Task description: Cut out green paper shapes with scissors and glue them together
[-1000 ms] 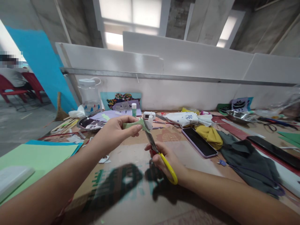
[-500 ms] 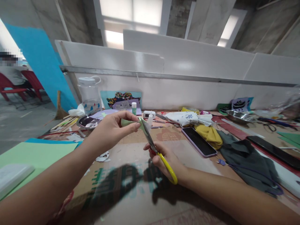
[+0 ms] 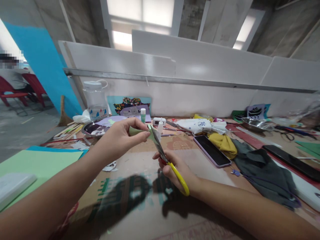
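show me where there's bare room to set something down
Widest bare patch: the tabletop beneath the left hand and right hand, between the paper scraps on the left and the purple-edged phone and grey cloth on the right. Crowded along the back: water bottle, glue stick, patterned cloth.

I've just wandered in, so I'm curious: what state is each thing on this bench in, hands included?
Left hand: pinching a green paper piece
Right hand: gripping scissors
Green paper piece: bent, at the scissors
Scissors: raised; how far open, unclear
Water bottle: upright, lid on
Glue stick: upright, capped
Purple-edged phone: lying flat, screen dark
Yellow cloth: bunched up
Grey cloth: crumpled
Large green sheet: lying flat
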`<state>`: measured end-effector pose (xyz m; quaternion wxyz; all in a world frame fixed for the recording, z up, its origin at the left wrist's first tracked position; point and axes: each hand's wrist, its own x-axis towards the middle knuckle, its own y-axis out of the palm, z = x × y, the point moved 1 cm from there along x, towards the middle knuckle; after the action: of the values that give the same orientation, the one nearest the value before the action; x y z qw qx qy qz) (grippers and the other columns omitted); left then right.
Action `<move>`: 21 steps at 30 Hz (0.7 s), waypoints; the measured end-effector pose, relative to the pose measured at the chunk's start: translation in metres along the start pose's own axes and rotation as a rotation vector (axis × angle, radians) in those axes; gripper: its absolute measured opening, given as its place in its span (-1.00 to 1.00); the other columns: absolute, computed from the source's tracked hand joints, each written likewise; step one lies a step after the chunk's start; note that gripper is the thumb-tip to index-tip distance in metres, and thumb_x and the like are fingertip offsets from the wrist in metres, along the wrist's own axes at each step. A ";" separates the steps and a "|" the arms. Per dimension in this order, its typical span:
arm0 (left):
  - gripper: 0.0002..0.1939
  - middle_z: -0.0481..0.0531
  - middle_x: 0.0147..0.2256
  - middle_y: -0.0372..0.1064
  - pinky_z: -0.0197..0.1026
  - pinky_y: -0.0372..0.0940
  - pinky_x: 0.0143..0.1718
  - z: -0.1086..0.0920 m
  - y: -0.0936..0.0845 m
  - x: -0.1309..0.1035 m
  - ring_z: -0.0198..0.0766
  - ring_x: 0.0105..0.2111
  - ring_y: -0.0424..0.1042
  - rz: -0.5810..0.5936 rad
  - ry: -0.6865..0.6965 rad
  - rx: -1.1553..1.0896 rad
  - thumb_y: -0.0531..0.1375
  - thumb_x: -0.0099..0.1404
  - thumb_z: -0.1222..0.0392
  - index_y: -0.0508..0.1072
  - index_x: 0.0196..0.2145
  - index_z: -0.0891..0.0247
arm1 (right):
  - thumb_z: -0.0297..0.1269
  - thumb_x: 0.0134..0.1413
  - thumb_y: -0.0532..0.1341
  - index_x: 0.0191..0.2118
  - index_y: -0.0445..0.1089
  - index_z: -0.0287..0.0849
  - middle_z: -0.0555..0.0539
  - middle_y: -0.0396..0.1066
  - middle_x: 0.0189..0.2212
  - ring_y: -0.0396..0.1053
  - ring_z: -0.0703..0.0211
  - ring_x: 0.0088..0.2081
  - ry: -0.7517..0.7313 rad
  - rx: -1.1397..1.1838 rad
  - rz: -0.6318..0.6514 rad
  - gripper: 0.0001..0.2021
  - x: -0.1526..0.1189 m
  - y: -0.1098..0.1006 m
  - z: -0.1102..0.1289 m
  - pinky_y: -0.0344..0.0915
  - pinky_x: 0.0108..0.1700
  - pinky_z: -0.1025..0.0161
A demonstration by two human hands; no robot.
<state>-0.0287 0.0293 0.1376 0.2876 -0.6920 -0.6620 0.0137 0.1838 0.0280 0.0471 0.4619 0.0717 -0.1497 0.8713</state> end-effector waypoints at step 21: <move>-0.80 -0.02 -0.36 0.58 -0.19 0.40 -0.30 -0.001 0.004 -0.003 -0.21 -0.37 0.55 -0.055 0.049 0.051 0.34 0.21 0.04 0.47 -0.38 0.19 | 0.42 -0.01 0.25 -0.10 0.33 -0.17 0.10 0.15 -0.48 0.06 0.30 -0.48 0.019 0.028 0.002 -0.31 0.001 0.001 0.001 0.04 -0.42 0.29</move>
<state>-0.0252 0.0266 0.1363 0.3213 -0.6662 -0.6730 0.0057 0.1825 0.0279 0.0478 0.4613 0.0697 -0.1330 0.8745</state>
